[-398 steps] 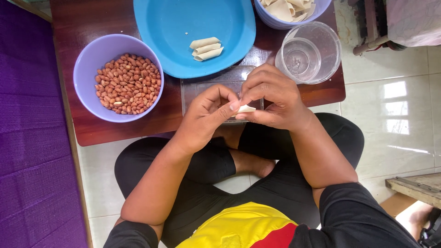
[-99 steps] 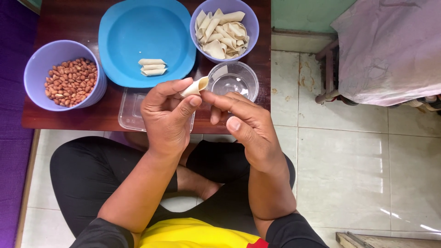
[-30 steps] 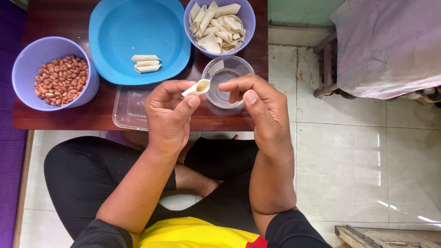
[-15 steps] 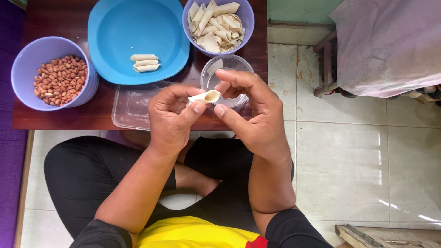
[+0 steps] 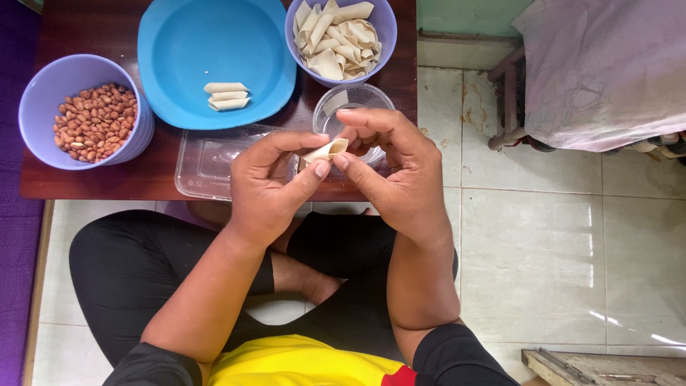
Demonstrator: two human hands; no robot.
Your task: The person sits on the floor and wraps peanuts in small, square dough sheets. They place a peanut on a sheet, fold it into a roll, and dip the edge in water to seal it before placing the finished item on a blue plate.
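Seated cross-legged on the tiled floor [image 5: 529,257] before a low wooden desk [image 5: 93,182]. Left hand [image 5: 268,186] closed in a pinch on a small pastry cone [image 5: 325,151], thumb beneath and fingers curled over. Right hand [image 5: 389,168] also gripping the cone at its open end, thumb and forefinger pressed to the wrapper edge. Cone held between both hands, just above the near edge of the desk and over a small clear cup [image 5: 354,107]; apparently held there so that the cup stays within reach for wetting or sealing the edge, though contents of the cup cannot be confirmed.

Cone: pale cream, thin wrapper, rolled to a narrow taper pointing left, mouth open to the right. Filling not visible.

Supplies arranged in an arc within arm's reach:
- Purple bowl of peanuts [image 5: 93,121] at far left.
- Blue plate [image 5: 214,57] at centre, carrying three finished rolls [image 5: 227,96] laid side by side.
- Purple bowl of wrapper strips [image 5: 339,36] beyond the cup.
- Clear plastic tray [image 5: 214,161] flat on the desk just beside the left hand.

Cloth-covered furniture [image 5: 607,64] standing off to the right, well apart.
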